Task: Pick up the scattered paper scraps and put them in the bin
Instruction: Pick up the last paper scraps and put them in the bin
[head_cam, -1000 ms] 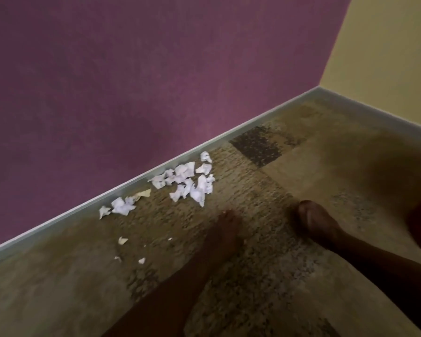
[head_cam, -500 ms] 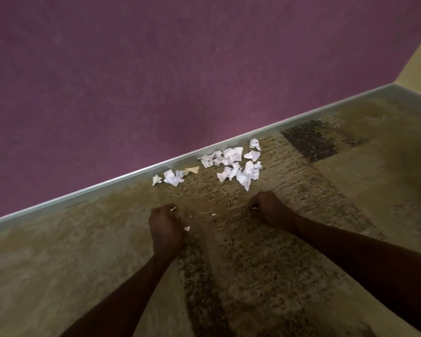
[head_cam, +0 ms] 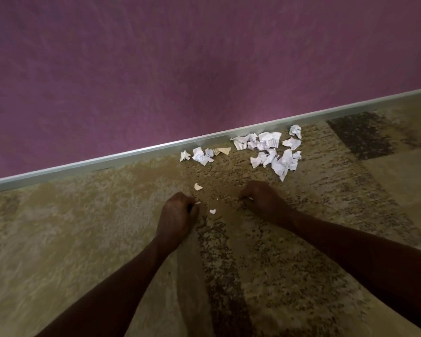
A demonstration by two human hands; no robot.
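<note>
Two hands rest low on the carpet (head_cam: 83, 239), the left hand (head_cam: 178, 215) curled shut with a sliver of paper showing at its fingertips, the right hand (head_cam: 263, 200) also curled, though I cannot tell what it grips. Small scraps (head_cam: 212, 211) lie between them, one more (head_cam: 198, 186) just beyond. Bigger crumpled scraps (head_cam: 272, 152) sit far right against the baseboard (head_cam: 107, 161), a smaller cluster (head_cam: 202, 154) to their left. No bin is in view. Pinch the tiny bits first, gathering them into the palm, then scoop the larger pile.
</note>
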